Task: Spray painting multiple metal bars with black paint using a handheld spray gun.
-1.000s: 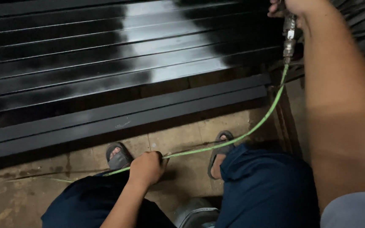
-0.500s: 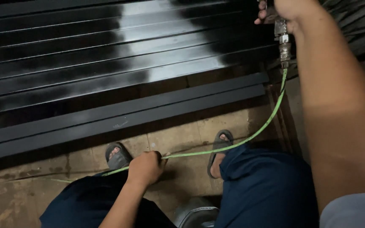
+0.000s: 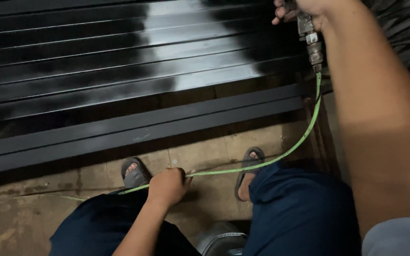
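left hand (image 3: 168,186) fingers closed round green hose (image 3: 281,155) | right hand (image 3: 304,8) fingers wrapped on spray tool (image 3: 311,40), hose hanging below it | wet black bars (image 3: 119,61) beyond fingers | sandals (image 3: 135,172) on floor (image 3: 15,218) near left fingers

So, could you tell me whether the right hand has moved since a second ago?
Yes. The right hand, holding the metal tool, has shifted slightly left over the glossy black bars; the left hand grips the green hose.

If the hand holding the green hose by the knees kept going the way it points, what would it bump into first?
The left hand points right along the green hose, so it would probably first meet the sandalled right foot; depth is hard to judge.
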